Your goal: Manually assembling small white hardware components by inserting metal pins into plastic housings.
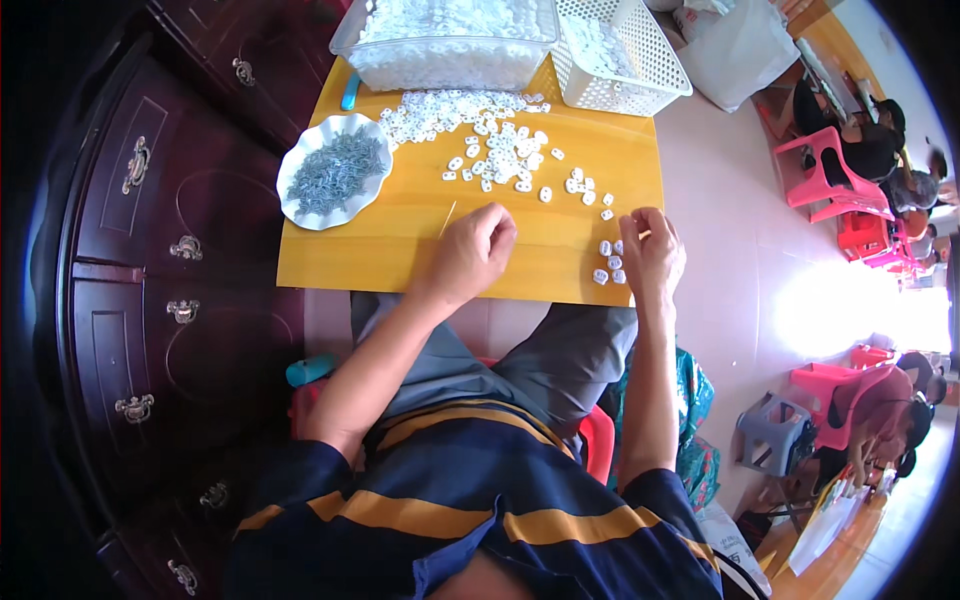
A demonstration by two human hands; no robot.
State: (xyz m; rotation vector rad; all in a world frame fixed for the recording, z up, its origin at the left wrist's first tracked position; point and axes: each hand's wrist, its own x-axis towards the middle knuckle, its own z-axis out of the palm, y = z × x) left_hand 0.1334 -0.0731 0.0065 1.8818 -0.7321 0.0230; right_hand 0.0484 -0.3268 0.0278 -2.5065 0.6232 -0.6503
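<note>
Over the near middle of the wooden table, my left hand (pixel 473 252) is closed, thumb and fingers curled together. A thin pale stick (pixel 449 218) shows just beyond its knuckles; whether it is held or lies on the table I cannot tell. At the table's right edge my right hand (pixel 655 250) is closed in a pinch, and what it holds is hidden. Beside its fingers lies a small group of white plastic pieces (pixel 614 263). More loose white pieces with small holes (pixel 508 155) spread across the table's middle, away from both hands.
A scalloped white dish (pixel 290 205) of small grey metal pins (pixel 340 172) stands at the left. At the far edge are a clear bin (pixel 455 62) and a white basket (pixel 640 95), both with white pieces. Dark cabinets (pixel 120 300) flank the left; people sit far right.
</note>
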